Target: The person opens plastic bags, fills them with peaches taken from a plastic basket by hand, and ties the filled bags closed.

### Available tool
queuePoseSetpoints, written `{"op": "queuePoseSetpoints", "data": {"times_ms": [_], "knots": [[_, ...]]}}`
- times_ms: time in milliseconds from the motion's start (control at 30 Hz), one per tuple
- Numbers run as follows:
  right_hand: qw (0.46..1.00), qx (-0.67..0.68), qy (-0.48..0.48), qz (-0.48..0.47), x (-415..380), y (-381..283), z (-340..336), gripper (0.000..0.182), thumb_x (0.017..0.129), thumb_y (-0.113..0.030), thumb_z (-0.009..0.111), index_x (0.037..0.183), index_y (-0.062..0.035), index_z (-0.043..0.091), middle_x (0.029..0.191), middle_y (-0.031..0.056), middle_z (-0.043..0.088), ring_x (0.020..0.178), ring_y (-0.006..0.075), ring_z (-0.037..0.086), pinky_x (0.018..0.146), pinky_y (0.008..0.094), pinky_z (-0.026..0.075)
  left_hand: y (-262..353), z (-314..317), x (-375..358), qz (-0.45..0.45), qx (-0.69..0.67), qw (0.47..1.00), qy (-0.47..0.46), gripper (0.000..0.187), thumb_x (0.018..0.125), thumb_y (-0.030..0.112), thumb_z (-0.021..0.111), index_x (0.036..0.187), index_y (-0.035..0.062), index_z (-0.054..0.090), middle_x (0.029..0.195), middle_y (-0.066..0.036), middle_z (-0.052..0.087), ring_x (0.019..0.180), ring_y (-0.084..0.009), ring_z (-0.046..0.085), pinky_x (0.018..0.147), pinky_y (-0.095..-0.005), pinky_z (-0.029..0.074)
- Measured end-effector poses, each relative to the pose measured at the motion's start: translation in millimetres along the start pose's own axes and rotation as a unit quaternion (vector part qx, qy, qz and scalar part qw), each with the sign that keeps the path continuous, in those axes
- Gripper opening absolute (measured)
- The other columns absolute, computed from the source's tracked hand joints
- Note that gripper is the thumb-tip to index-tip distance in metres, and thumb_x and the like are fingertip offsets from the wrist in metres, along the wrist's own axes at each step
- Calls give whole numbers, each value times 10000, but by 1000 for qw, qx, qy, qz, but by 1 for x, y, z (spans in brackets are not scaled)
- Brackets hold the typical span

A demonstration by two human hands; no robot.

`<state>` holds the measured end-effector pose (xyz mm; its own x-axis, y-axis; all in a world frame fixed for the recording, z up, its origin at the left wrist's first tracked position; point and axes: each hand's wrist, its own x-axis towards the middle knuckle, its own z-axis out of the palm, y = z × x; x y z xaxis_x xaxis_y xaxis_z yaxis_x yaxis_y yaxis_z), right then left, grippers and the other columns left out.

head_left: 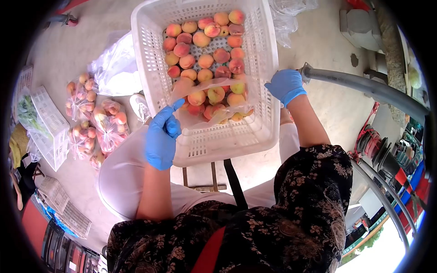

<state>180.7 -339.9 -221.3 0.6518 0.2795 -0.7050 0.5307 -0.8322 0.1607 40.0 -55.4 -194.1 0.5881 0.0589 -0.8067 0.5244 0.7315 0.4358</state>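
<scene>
A white slatted plastic basket [268,50] sits between my knees, with many red and yellow peaches [201,39] spread over its bottom. In its near half a clear plastic bag [187,119] lies over or around several peaches. My left hand [163,134], in a blue glove, is at the basket's left near side. Its index finger stretches toward the bag while the other fingers curl at the bag's edge. My right hand [287,86], gloved in blue too, is closed on the basket's right rim; its fingertips are partly hidden.
Several tied bags of peaches [109,125] stand on the floor at left, near a white plastic sheet [118,68]. Beyond them is a white crate [48,123] with greens. A grey metal pole [364,85] runs close by my right hand. More clear plastic [289,18] lies behind the basket.
</scene>
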Motion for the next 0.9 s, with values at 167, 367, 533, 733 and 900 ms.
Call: {"op": "queuePoseSetpoints", "data": {"times_ms": [167, 367, 533, 733, 900], "knots": [[960, 110, 252, 48, 33, -65, -48, 251, 803, -313, 543, 766, -72, 605, 729, 119, 627, 694, 308, 614, 609, 406, 487, 7, -17, -2, -5, 24, 999, -35, 395, 869, 152, 477, 1181, -91, 475, 567, 59, 270, 510, -45, 254, 471, -191, 205], [946, 253, 146, 142, 181, -85, 66, 282, 744, -256, 623, 940, -66, 553, 914, 162, 591, 832, 337, 600, 715, 412, 491, 13, -24, -3, -28, 49, 997, -48, 450, 855, 167, 499, 1201, -113, 439, 536, 64, 268, 484, -40, 251, 458, -193, 202], [908, 349, 170, 161, 181, -95, 81, 474, 685, -279, 664, 1056, -61, 464, 1069, 223, 495, 933, 386, 548, 772, 427, 482, 18, -30, -4, -47, 37, 997, -40, 451, 854, 165, 486, 1208, -109, 437, 542, 70, 269, 492, -38, 253, 467, -185, 207], [939, 242, 195, 147, 173, -116, 40, 540, 679, -206, 666, 1158, -87, 446, 1071, 185, 514, 951, 334, 558, 733, 403, 499, 26, -36, -4, -51, 27, 998, -17, 447, 847, 173, 486, 1189, -112, 448, 550, 60, 290, 504, -42, 269, 477, -187, 222], [964, 202, -33, 171, 217, -125, 40, 548, 715, -252, 631, 1215, -118, 453, 1143, 191, 515, 987, 299, 569, 751, 396, 494, 26, -35, -5, -43, 45, 998, -19, 445, 833, 164, 488, 1180, -112, 459, 555, 61, 298, 507, -47, 274, 486, -186, 233]]}}
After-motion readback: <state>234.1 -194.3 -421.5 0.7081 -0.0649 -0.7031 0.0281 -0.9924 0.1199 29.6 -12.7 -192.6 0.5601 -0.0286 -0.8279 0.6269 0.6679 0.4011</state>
